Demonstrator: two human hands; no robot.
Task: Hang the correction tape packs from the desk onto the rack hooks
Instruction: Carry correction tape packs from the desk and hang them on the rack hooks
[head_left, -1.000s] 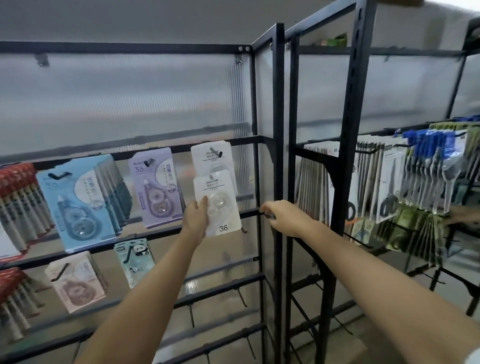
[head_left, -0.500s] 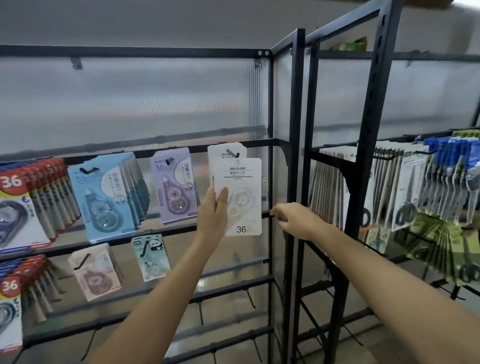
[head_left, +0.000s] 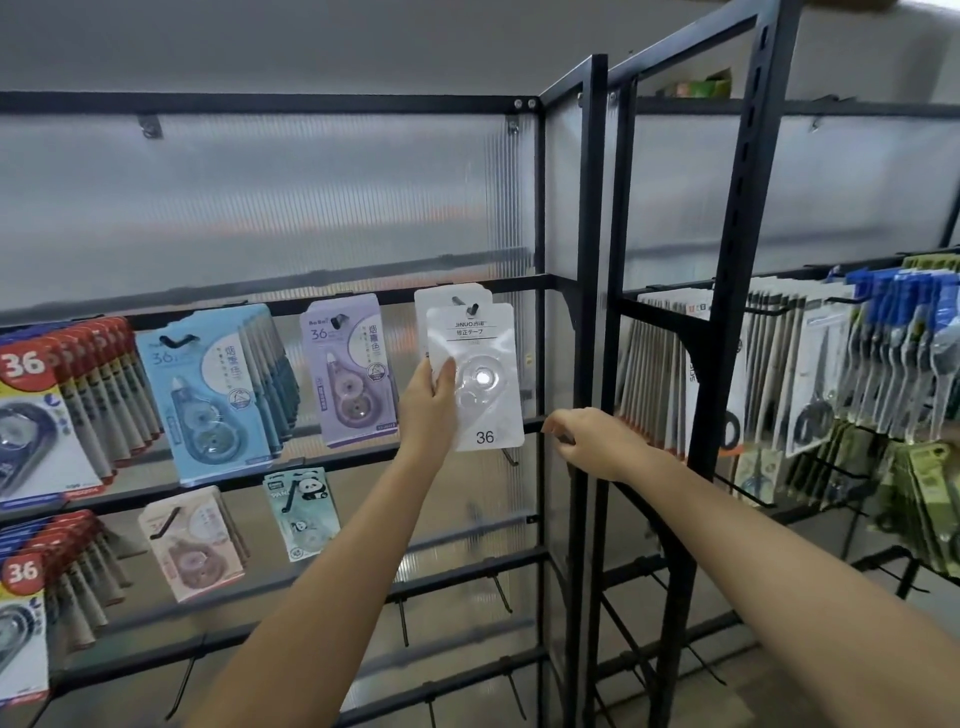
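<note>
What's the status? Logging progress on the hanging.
Left hand holds white pack at hook. Right hand grips rack bar. Nothing blocking.

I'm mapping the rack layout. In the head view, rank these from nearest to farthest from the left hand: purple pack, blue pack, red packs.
From the left hand:
1. Purple pack, just left.
2. Blue pack, further left.
3. Red packs, far left edge.

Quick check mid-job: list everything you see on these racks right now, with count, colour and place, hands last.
White correction tape pack: two, white, top-row hook; front one held.
Purple pack: one, top row.
Blue packs: a stack, top row.
Red packs: stacks, far left, two rows.
Pink pack: second row.
Panda pack: one, green, second row.
Scissors packs: many, right rack.
Left hand: grips front white pack.
Right hand: at rack bar.
</note>
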